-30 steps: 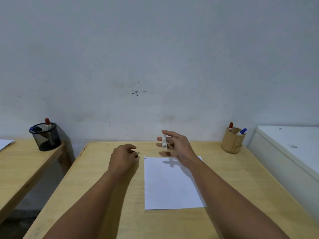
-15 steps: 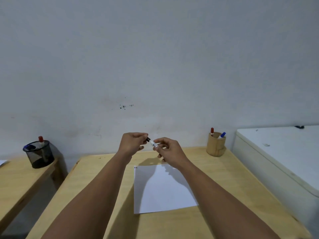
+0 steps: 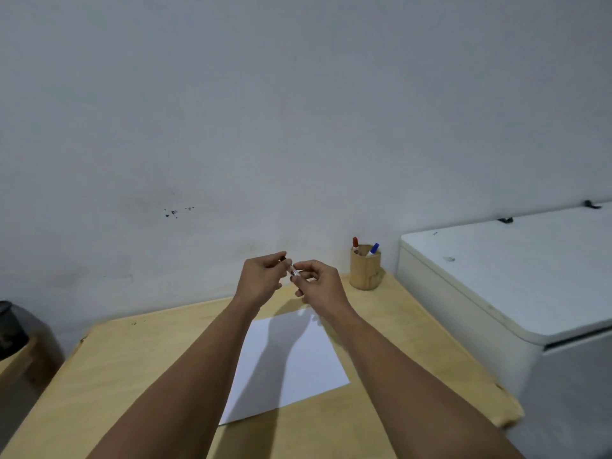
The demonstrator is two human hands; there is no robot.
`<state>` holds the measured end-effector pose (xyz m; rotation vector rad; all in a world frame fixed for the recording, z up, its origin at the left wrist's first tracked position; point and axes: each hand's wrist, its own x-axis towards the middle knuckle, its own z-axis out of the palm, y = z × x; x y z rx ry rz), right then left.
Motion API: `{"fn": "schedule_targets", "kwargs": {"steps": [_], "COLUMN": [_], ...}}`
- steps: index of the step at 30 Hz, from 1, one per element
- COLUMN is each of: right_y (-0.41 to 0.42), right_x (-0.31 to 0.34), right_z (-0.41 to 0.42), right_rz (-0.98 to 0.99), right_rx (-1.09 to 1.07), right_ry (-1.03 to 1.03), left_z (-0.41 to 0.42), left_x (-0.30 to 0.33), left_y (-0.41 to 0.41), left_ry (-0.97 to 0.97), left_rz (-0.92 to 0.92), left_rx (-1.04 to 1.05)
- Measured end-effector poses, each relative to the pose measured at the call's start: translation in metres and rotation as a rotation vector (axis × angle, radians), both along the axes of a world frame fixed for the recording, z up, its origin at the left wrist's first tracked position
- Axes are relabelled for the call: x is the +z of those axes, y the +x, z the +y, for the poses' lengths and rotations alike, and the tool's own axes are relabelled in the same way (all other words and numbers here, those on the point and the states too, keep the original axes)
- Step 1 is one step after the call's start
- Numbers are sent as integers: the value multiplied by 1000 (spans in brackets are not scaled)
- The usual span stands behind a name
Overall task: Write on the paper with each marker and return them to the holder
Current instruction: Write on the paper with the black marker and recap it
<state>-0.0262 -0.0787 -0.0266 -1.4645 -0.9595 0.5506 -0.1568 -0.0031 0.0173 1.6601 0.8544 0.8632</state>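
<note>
A: What are the hands doing above the desk?

B: Both are raised over the smooth, pale wooden tabletop (image 3: 139, 366). The right hand (image 3: 319, 284) has its thumb and fingers pinched narrowly around a slim white cylindrical marker (image 3: 294, 271), which slants up toward the left hand (image 3: 261, 276). The left hand's fingertips are closed tightly on something small and dark at the marker's upper end. It looks like a cap, but it is too small to say for sure.

A: Are the two hands touching?

B: Their fingertips meet right at the marker, in the air above the far edge of the sheet.

A: And the sheet?

B: A flat, rectangular white sheet of paper (image 3: 291, 366) lies on the wood, turned slightly askew, with the matte shadows of both forearms falling across it. Any writing on it is hidden or too faint to make out.

A: Where is the holder?

B: A round, tan wooden cup-shaped holder (image 3: 365, 271) stands upright at the far right corner of the table, close to the plain grey-white wall (image 3: 298, 111). Two markers stick out of its mouth: a red-capped marker (image 3: 355, 244) standing nearly straight, and a blue-capped marker (image 3: 373, 249) leaning to the right.

A: Anything beside the table?

B: A smooth white box-like cabinet with rounded edges (image 3: 513, 276) sits just to the right. At the far left edge, a dark mesh container (image 3: 11, 329) rests on another wooden surface, partly cut off.
</note>
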Motion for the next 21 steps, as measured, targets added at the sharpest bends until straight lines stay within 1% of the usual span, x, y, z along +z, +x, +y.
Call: {"fn": "schedule_targets", "kwargs": {"steps": [2,3,5,7,10,12,16,21], "right_y": [29,47,83,118,160,180,202,201], "right_x": [12,23,49,69,80,77,52,20], "right_z": [-2,-2,0,2,9,14,23,33], "right_rz": [-75,-130,-208,-228,-252,-237,-194,-152], "right_rx": [-74,-127,-256,-359,-455,-476,-471,-401], "right_ry": [14,27,78,142,168,152,69,-80], "left_z": [-2,-1,1,3,3,5,13,18], "left_x": [7,10,9,0,-24,-42,-68,-84], "left_y": [28,44,76,107,145,166,193,210], "left_ry": [78,88,102,141,120,100,66,104], "left_rz": [89,97,99,143,230,279,314,279], "left_rx": [-104,-138,-134,-111,-123,-110,-112,-115]}}
